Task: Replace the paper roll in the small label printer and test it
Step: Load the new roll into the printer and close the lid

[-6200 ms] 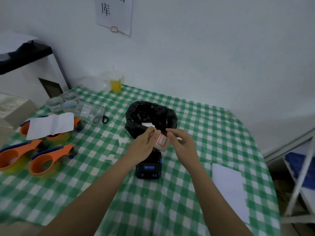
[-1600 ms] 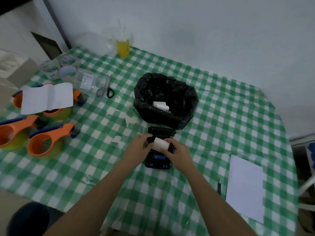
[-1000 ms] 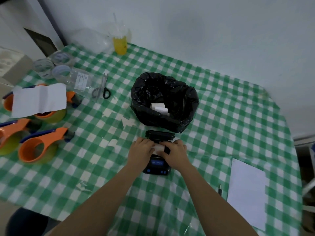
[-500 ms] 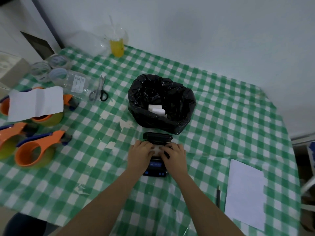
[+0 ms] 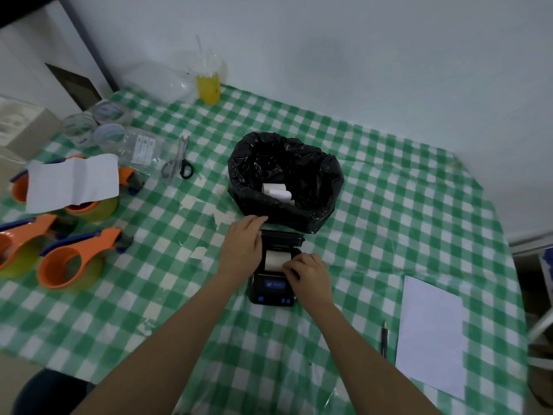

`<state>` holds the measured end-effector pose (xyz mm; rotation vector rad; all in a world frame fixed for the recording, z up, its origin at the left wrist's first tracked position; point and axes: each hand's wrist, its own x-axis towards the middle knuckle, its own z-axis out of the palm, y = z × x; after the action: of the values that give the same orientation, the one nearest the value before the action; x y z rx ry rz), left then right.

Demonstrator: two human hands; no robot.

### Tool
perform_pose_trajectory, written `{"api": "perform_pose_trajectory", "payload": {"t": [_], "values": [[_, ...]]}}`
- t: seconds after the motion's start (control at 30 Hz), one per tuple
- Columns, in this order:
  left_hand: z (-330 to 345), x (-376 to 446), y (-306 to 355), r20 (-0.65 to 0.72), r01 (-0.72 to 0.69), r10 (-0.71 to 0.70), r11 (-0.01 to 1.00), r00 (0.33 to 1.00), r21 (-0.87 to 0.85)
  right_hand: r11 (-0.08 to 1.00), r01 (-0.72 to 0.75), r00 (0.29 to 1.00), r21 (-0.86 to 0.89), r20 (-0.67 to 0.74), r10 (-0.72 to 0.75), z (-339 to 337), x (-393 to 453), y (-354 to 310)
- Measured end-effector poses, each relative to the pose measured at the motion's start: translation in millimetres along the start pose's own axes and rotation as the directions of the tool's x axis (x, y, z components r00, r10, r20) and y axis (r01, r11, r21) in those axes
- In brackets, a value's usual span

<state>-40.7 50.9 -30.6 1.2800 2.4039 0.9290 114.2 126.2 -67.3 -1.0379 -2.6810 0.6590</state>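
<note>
Paper roll [image 5: 277, 259] now sits in the open bay of the label printer [image 5: 273, 283], white face up, between my two hands. A second and a half ago I held it above the printer in my fingertips; since then both hands pressed it down, and it has dropped into the compartment. The printer lies on the checked tablecloth [image 5: 389, 205], just in front of the black bin bag [image 5: 317, 187], in which discarded white rolls [image 5: 276, 191] are visible.

Grip state: my left hand [image 5: 243, 248] has come off the roll and lies flat along the left side of the printer, fingers extended toward the hinged lid [image 5: 281, 236], holding nothing. My right hand [image 5: 308, 272] is curled at the right front corner of the bay, fingertips resting on the near edge of the roll; whether they pinch the free end of the paper cannot be determined.

Task status: loading appears complete; the lid is open and tilted back toward the bag. Judged next step: draw the leading edge over the front lip, close the lid, then run a test print.

Caution: a slack or skewed leading edge may jam when the lid closes.
</note>
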Motion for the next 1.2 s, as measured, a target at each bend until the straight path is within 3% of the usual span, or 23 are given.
{"api": "perform_pose_trajectory", "payload": {"t": [0.1, 0.17, 0.57, 0.7, 0.87, 0.93, 1.03, 1.2], "values": [[3, 14, -1, 0.280, -0.058, 0.029, 0.994, 0.960, 0.096, 1.000, 0.006, 1.000, 0.006, 0.022, -0.006, -1, -6, -1], [6, 13, -4, 0.348, -0.080, 0.034, 0.990, 0.937, 0.118, 1.000, -0.005, 1.000, 0.014, 0.031, 0.005, -2, -9, -2], [-1, -35, -8, 0.354, -0.177, 0.138, 0.981, 0.925, 0.082, 0.999, -0.016, 1.000, 0.037, 0.018, 0.016, -11, -17, -6], [2, -44, -14, 0.440, -0.206, 0.118, 0.966, 0.890, 0.157, 0.999, 0.006, 0.998, 0.047, 0.057, -0.008, -17, -17, -8], [8, -49, -20, 0.430, -0.233, 0.128, 0.951, 0.894, 0.203, 0.998, 0.063, 0.996, -0.005, 0.057, -0.063, -31, -16, -2], [9, -51, -21, 0.421, -0.252, 0.138, 0.941, 0.896, 0.226, 0.986, 0.141, 0.976, -0.093, 0.177, -0.123, -38, -15, 3], [5, -50, -17, 0.422, -0.280, 0.148, 0.921, 0.894, 0.270, 0.952, 0.230, 0.863, -0.204, 0.494, -0.103, -48, -16, 3], [0, -38, -11, 0.608, -0.268, 0.029, 0.913, 0.794, 0.307, 0.920, 0.247, 0.762, -0.306, 0.647, 0.010, -54, -4, -8]]}}
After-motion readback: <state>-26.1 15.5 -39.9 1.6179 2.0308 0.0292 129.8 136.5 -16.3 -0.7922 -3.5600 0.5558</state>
